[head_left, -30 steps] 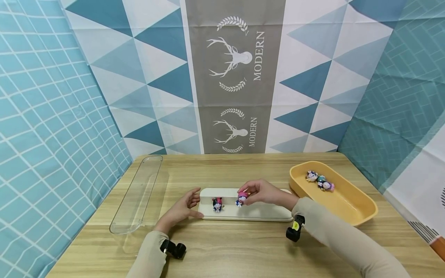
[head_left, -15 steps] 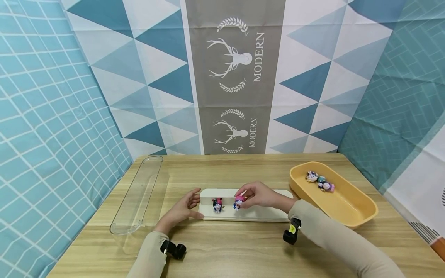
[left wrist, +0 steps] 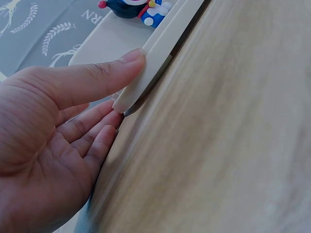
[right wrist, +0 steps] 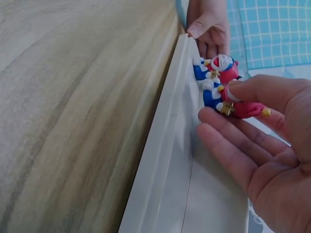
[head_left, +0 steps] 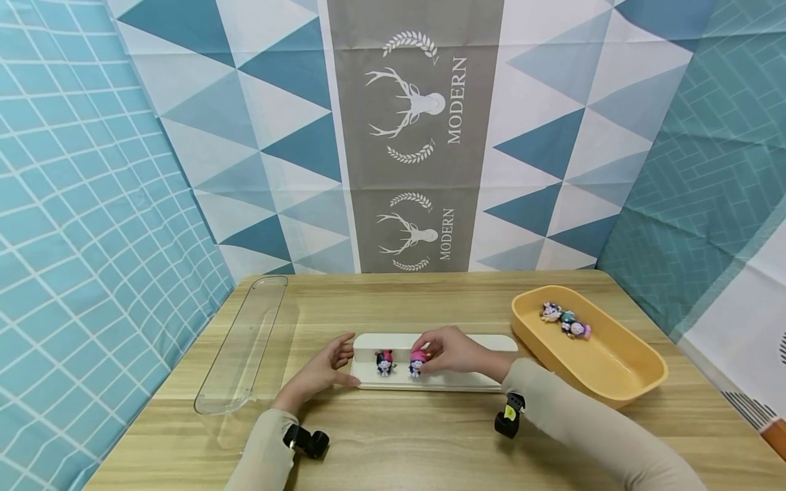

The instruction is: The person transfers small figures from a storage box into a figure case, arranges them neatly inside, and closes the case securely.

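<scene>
The right grip (head_left: 451, 349) pinches a pink-hooded figurine (head_left: 415, 366) on or just above a cream stand (head_left: 454, 380). Left of that grip, a dark-and-red-hooded figurine (head_left: 384, 364) sits on the stand. The left grip (head_left: 321, 366) holds the stand's end, thumb on top. Beyond the right grip's wrist, small figurines (head_left: 568, 320) lie in a yellow tray (head_left: 604, 365).

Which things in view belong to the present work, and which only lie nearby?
In the work:
pink-capped figurine, in the right hand
white base, held by left hand
second figurine on it
probably, figurines in yellow tray

Lying nearby:
clear container, untouched; perhaps for later
</scene>
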Motion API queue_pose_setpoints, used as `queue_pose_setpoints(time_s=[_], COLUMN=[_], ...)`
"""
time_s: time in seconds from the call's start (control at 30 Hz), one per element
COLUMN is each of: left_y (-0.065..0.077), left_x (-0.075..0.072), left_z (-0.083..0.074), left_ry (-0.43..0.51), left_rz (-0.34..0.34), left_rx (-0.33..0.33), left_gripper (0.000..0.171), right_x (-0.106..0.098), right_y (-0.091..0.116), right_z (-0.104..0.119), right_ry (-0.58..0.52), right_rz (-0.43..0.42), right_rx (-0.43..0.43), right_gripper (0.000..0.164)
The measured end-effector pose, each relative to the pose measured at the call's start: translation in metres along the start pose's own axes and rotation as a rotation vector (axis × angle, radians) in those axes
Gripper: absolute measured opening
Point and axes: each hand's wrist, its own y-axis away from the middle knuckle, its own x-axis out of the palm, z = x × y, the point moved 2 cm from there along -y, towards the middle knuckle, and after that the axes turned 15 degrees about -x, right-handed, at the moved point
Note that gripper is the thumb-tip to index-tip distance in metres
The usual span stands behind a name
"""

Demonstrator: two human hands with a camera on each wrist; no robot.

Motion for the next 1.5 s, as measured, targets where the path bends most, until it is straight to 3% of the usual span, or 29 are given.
queue_pose_setpoints(time_s=[0.43, 0.7, 1.0, 1.5], left_y=[0.000, -0.001, -0.002, 0.000], left_x=[0.000, 0.000, 0.000, 0.000], left_z=[0.001, 0.002, 0.002, 0.001], left_ry=[-0.010, -0.011, -0.009, -0.013], left_rz=[0.004, 0.003, 0.000, -0.005], left_rx=[0.010, 0.013, 0.009, -0.001], left_gripper=[0.100, 0.099, 0.099, 0.099], right_x=[0.009, 0.013, 0.017, 0.017], right_y=[0.001, 0.001, 0.002, 0.005], right_z=[0.008, 0.014, 0.013, 0.019], right_ry=[0.188, 0.403, 0.483, 0.606], right_rz=[0.040, 0.073, 0.062, 0.048], right_rx=[-0.023, -0.083, -0.171, -0.241], right_gripper=[0.025, 0.023, 0.024, 0.028])
